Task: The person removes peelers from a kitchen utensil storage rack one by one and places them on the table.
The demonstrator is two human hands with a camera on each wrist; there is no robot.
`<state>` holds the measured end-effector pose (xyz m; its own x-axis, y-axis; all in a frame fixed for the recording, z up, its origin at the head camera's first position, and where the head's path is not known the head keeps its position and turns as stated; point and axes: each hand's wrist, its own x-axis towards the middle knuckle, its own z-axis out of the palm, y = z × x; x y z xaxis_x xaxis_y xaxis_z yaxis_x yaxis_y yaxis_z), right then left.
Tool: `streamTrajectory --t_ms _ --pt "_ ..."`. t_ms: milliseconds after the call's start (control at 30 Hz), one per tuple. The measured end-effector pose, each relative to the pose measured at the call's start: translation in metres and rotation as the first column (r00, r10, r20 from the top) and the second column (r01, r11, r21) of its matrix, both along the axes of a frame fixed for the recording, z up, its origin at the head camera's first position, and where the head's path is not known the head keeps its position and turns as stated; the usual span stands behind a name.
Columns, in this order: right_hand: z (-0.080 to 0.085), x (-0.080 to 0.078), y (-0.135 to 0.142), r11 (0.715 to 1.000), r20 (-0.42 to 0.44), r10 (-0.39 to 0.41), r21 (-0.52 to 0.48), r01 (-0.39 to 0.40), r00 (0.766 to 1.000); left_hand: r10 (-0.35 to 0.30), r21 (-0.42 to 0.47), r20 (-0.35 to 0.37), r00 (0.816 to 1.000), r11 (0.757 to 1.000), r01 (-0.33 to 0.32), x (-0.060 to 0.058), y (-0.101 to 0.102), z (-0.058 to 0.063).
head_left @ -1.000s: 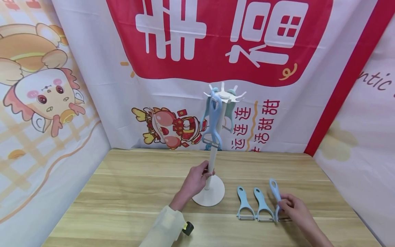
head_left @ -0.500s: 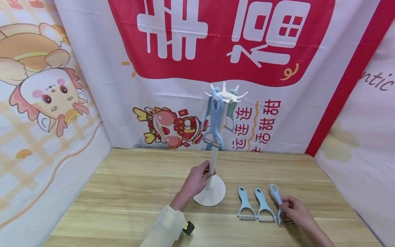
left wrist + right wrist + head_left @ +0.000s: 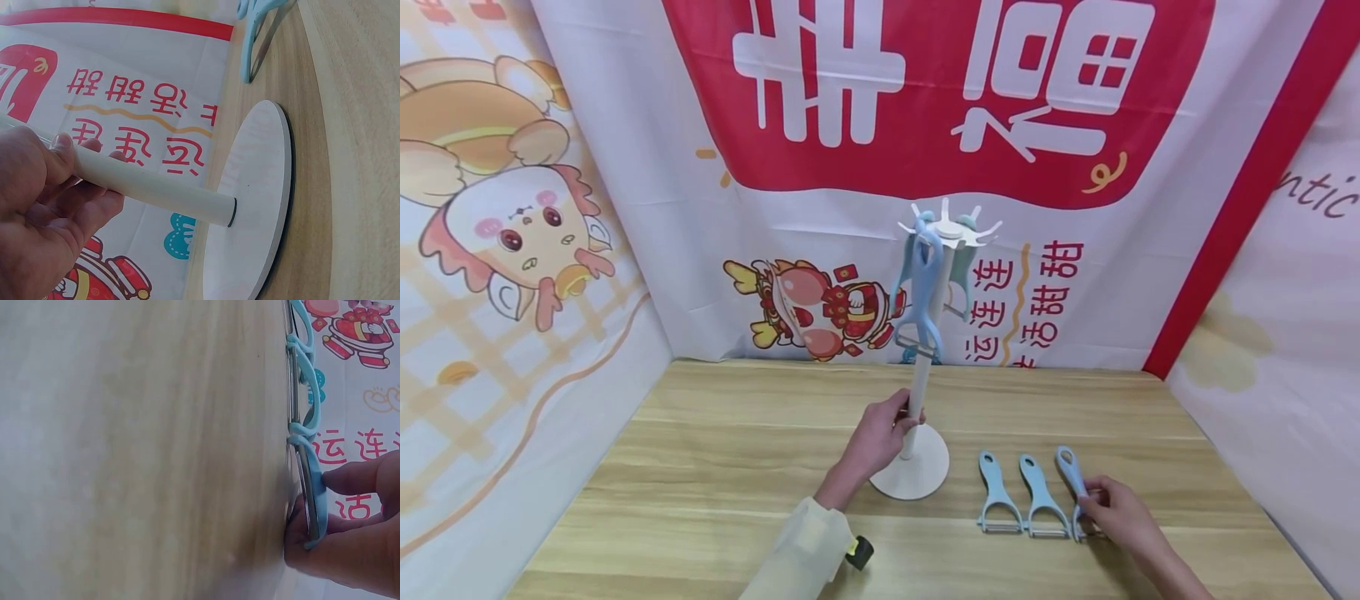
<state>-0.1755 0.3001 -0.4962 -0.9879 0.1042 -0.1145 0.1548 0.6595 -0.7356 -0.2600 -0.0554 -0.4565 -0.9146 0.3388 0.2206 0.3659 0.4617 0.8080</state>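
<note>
My left hand (image 3: 874,433) grips the white post (image 3: 156,187) of a hook stand just above its round base (image 3: 917,475). Several peelers hang from the hooks at its top, a blue peeler (image 3: 927,279) nearest me. On the table, right of the stand, two light blue peelers (image 3: 992,492) (image 3: 1039,492) lie side by side with their blades toward me. Beside them my right hand (image 3: 1122,508) pinches a third peeler (image 3: 1070,471) near its head. In the right wrist view, thumb and fingers close about that peeler's frame (image 3: 320,494), low over the table.
The wooden table (image 3: 715,467) is bounded by a printed cloth (image 3: 820,217) behind and further cloths at both sides. The stand's upper hooks (image 3: 947,225) spread outward in front of the back cloth.
My right hand has brought the third peeler slightly right and lower, a little apart from the other two. Over the last half second it barely shifts. The left hand keeps its grip on the post.
</note>
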Motion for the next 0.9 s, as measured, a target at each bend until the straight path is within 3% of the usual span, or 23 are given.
streamTrajectory --t_ms 367,600,700,900 --pt "0.002 0.002 -0.003 0.992 0.032 0.005 0.124 -0.009 0.999 0.001 0.009 0.014 1.0 1.0 -0.002 0.0 -0.001 0.001" --pt "0.006 0.0 0.0 0.991 0.071 0.043 0.121 -0.052 0.997 -0.006 0.006 0.003 1.0 1.0 0.006 0.0 0.0 -0.001" --pt "0.013 0.0 -0.001 0.993 0.056 0.059 0.098 -0.065 0.997 -0.008 0.005 -0.004 1.0 1.0 0.008 -0.001 0.0 -0.001" --pt "0.032 -0.003 -0.007 0.989 -0.062 0.116 0.096 -0.11 0.991 -0.003 0.006 -0.003 1.0 1.0 0.003 -0.001 0.0 -0.001"
